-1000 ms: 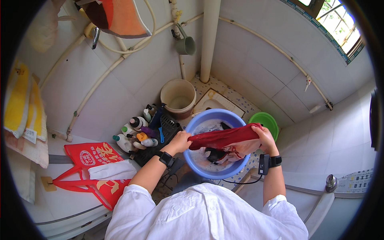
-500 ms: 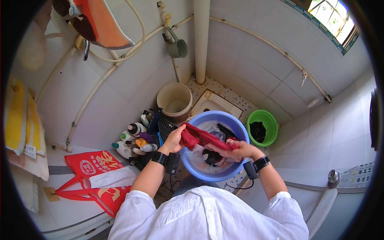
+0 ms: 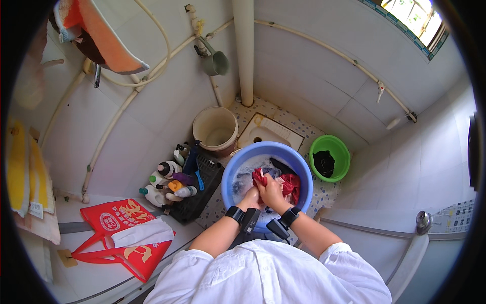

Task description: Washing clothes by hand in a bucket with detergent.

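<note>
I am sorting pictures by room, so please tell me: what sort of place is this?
Probably a bathroom: a squat toilet is set in the speckled floor, and a thick vertical pipe stands by the tiled wall.

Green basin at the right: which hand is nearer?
Right. The right hand is over the blue basin, left of the green basin; the left hand, also over the blue basin, is farther left.
</note>
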A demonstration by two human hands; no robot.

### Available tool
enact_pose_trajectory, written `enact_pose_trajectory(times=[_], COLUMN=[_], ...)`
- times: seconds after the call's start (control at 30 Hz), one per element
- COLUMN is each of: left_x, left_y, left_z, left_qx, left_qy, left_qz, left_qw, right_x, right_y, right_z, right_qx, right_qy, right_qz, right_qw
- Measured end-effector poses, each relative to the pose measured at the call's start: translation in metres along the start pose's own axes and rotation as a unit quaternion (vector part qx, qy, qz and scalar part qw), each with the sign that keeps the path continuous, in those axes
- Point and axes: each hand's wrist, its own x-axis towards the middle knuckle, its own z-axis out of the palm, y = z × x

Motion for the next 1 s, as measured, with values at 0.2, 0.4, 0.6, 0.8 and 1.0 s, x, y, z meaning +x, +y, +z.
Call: enact_pose_trajectory(times=[0.2, 0.4, 0.6, 0.8, 1.0], left_x=[-0.018, -0.063, -0.069, -0.062, -0.014], left_y=[0.006, 0.071, 0.095, 0.080, 0.032], left_z=[0.026, 0.033, 0.012, -0.003, 0.013], left_qx=[-0.009, 0.143, 0.217, 0.241, 0.095], left_qy=[-0.042, -0.106, -0.094, 0.061, -0.041], left_qz=[0.052, 0.052, 0.195, 0.240, 0.041], left_qw=[0.998, 0.983, 0.952, 0.938, 0.994], right_x=[0.018, 0.022, 0.015, 0.016, 0.011], right_y=[0.027, 0.007, 0.028, 0.025, -0.010], right_z=[-0.020, -0.073, -0.089, -0.101, -0.023], right_qx=[-0.004, 0.275, -0.027, 0.385, 0.099], right_qy=[-0.004, -0.269, -0.373, -0.215, -0.047], right_qz=[0.017, 0.182, 0.085, 0.254, 0.057], right_qw=[1.000, 0.905, 0.924, 0.861, 0.992])
